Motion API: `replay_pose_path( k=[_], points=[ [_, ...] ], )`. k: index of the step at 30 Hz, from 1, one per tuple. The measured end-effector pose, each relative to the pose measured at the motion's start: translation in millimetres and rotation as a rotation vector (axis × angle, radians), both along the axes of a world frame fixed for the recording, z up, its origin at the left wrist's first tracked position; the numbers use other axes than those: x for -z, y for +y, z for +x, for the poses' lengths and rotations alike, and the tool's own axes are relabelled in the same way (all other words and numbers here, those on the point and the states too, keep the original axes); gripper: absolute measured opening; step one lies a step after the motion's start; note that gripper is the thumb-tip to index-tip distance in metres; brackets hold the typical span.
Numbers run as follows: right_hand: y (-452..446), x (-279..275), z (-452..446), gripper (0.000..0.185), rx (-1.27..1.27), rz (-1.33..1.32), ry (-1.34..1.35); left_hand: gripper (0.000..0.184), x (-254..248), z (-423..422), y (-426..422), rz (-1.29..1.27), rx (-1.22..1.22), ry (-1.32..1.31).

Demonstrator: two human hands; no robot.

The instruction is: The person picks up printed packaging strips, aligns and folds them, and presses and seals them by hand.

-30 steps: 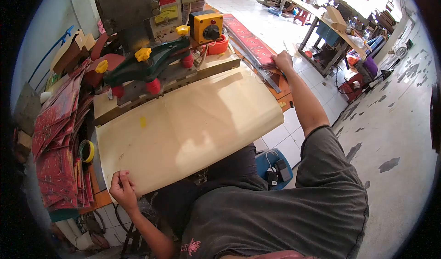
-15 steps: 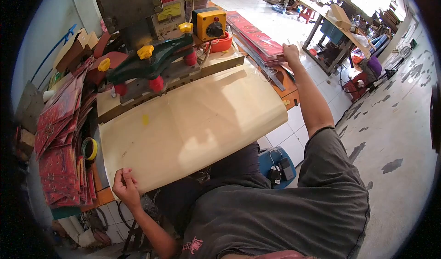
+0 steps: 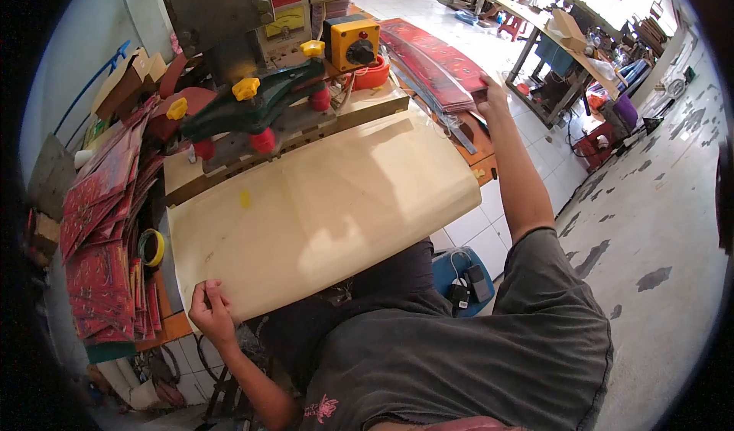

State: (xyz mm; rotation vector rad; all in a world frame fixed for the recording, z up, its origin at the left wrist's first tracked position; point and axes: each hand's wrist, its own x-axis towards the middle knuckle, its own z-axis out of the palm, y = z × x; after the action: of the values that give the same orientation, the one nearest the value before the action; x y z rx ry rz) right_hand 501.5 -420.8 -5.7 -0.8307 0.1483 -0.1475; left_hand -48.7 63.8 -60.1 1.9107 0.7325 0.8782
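A large cream sheet (image 3: 329,209) covers the work surface in front of me, its right end curling downward. My left hand (image 3: 212,309) pinches the near left corner of this sheet, thumb uppermost. Stretched out to the far right, my right hand (image 3: 494,97) grips the near end of a red printed sheet (image 3: 436,53) on a stack of similar sheets. The fingertips there are partly hidden. Beyond the cream sheet stands a press with a dark green clamp frame (image 3: 260,102), yellow knobs and red feet.
Piles of red printed pieces (image 3: 99,240) lean at the left, beside a roll of yellow tape (image 3: 151,247). A yellow control box (image 3: 352,43) sits on the press. Below right is a blue bin (image 3: 466,278) holding chargers. A wooden workbench (image 3: 550,37) stands farther back.
My right hand has shifted slightly right and toward me, and the near end of the top red sheet has moved with it. My left hand keeps its place on the cream sheet.
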Motion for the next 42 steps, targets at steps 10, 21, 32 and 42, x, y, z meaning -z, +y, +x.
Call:
replay_pose_path(
  k=[10, 21, 32, 42],
  points=[
    [-111, 48, -121, 0.035, 0.309, 0.037, -0.292, 0.032, 4, 2, 0, -0.025, 0.019, -0.042],
    [-194, 122, -225, 0.023, -0.109, 0.105, -0.396, 0.034, -16, 0, 0, -0.179, 0.141, -0.100],
    [-95, 83, -226, 0.030, -0.350, -0.328, -0.262, 0.100, -41, 18, -16, -0.367, 0.442, -0.419],
    [25, 4, -225, 0.020, -0.540, -0.552, -0.453, 0.010, -39, -25, 48, -0.197, 0.109, -0.398]
  ],
)
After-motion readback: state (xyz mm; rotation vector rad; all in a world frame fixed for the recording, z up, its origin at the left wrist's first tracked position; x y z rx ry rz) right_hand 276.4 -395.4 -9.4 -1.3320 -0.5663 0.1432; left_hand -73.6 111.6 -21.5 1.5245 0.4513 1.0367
